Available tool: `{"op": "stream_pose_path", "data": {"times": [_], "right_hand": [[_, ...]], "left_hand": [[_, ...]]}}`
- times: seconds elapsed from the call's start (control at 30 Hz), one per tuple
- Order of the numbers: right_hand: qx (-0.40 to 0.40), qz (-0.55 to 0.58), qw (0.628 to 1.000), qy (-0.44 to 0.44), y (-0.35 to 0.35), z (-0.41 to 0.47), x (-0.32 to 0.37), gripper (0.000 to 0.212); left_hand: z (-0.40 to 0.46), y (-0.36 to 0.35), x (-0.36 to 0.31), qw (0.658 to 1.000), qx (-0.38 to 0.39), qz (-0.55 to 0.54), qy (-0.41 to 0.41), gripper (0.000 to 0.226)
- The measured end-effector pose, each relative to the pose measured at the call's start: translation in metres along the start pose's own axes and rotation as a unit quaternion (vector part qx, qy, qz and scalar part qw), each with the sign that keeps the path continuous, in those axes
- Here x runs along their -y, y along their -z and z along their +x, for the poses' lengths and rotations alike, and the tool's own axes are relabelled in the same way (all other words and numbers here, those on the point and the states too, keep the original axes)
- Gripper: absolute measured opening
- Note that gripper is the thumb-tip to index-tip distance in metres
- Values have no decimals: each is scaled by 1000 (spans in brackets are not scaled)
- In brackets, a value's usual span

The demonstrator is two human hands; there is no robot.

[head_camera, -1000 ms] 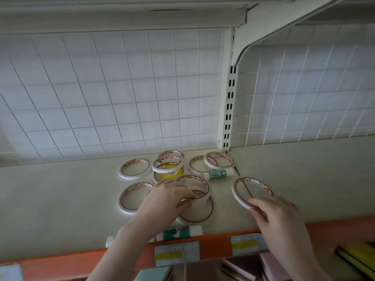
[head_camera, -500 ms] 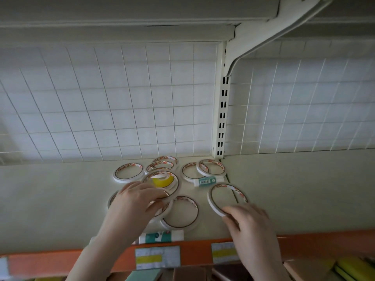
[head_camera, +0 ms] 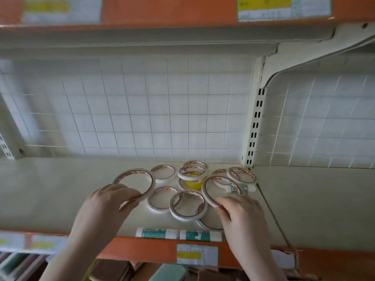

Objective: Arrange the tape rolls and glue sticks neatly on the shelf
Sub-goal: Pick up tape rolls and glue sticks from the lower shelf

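Several thin white tape rolls lie scattered on the cream shelf [head_camera: 50, 191]. My left hand [head_camera: 109, 201] grips one tape roll [head_camera: 121, 176], lifted and tilted at the cluster's left. My right hand [head_camera: 241, 211] pinches another tape roll [head_camera: 207, 192], tilted up at the right. Between them a roll [head_camera: 188, 216] lies overlapping a flat roll [head_camera: 157, 207]. A yellow tape roll [head_camera: 193, 182] sits behind under stacked rings. Two glue sticks [head_camera: 157, 233] [head_camera: 199, 235] lie end to end at the front edge. A third glue stick [head_camera: 240, 188] lies behind my right hand.
A white wire grid panel [head_camera: 142, 118] backs the shelf, with a slotted upright post [head_camera: 254, 126] at the right. An orange price rail [head_camera: 142, 250] fronts the shelf. Another shelf's orange rail [head_camera: 168, 9] hangs overhead. Notebooks [head_camera: 168, 272] sit on the level below.
The view tilted up. My left hand lifted a tape roll off the shelf and moved it left. My right hand carried its roll left over the cluster. A second front glue stick came into sight.
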State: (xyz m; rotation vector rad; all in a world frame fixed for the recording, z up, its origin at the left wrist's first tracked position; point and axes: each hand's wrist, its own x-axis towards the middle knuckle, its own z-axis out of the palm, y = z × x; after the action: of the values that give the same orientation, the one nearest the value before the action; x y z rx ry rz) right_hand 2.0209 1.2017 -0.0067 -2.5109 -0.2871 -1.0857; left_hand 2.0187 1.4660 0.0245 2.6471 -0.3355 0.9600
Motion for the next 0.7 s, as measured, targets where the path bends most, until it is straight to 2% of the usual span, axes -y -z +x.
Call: {"op": "stream_pose_path", "data": {"times": [0.13,0.33,0.47,0.63,0.7], "right_hand": [[12,3,1000,18,-21,6,54,37],[11,24,998,60,-67,5,165,29],[-10,46,997,68,-107,2,249,33],[-35,83,993,78,-156,7,345,25],[-27,92,993,75,-169,11,379,29]], "left_hand": [[-16,34,49,1000,-12,6,24,12],[-55,96,144,998,-21,40,54,11],[-77,139,221,997,-33,50,39,30],[-99,193,312,996,-29,65,57,31],[-103,211,343,996,-19,71,58,28]]}}
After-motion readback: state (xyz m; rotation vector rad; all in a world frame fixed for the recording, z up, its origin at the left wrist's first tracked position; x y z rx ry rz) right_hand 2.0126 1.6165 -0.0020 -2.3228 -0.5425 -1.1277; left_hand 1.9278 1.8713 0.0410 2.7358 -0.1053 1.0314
